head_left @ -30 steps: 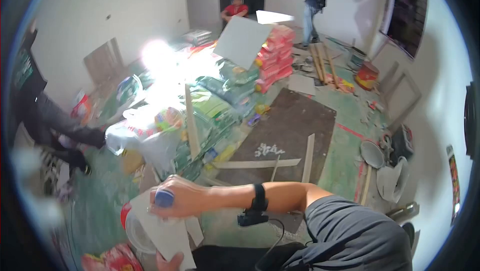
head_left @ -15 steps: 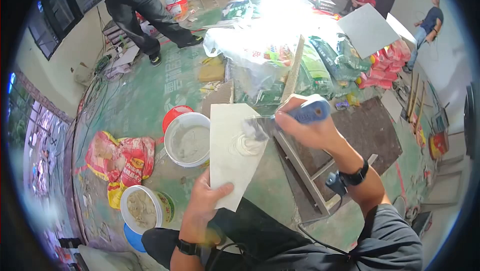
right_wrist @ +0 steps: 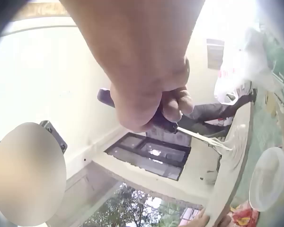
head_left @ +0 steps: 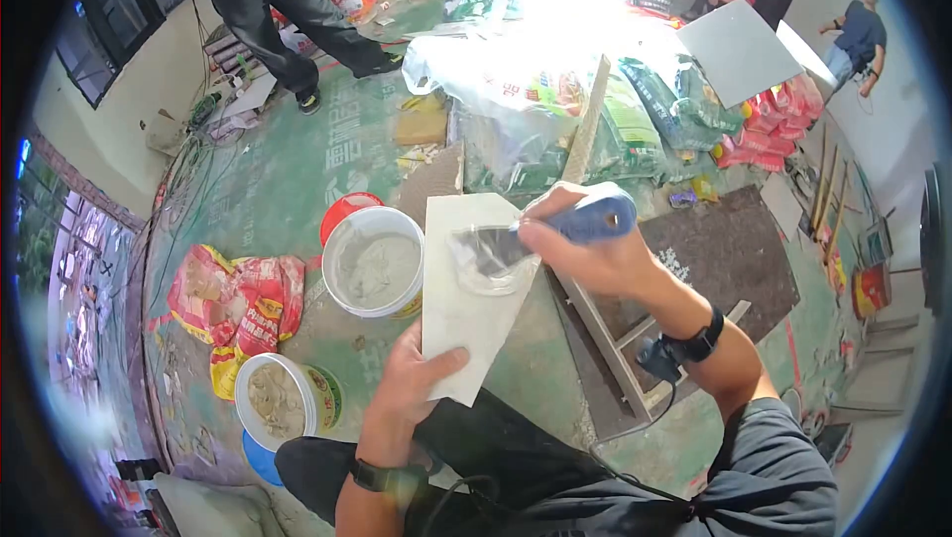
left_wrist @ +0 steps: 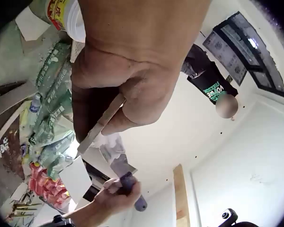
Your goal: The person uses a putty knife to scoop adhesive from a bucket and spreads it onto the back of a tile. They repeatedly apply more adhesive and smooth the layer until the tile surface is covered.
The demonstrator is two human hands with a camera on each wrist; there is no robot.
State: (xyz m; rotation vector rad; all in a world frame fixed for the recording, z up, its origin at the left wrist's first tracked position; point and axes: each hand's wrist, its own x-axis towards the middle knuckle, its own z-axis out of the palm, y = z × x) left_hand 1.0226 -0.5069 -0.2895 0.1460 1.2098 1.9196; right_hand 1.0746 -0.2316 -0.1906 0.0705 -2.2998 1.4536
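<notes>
My left hand grips the lower end of an off-white tile piece, thumb on its top face and fingers underneath. In my right hand is a putty knife with a blue handle, pointing left. Its wide blade lies over a patch of wet white paste on the upper part of the tile. From the right wrist view, the paste-coated blade meets the tile nearly edge-on. The left wrist view shows the tile between thumb and fingers, with the knife beyond it.
Left of the tile stands a bucket of grey-white paste; nearer is a second bucket of beige material. A red-yellow bag lies beside them. At right, wooden strips rest by a dark board. A person stands beyond.
The head view has swung left and down, bringing the buckets into sight. Over the last half second the knife blade has moved left across the tile, and the paste patch looks more spread.
</notes>
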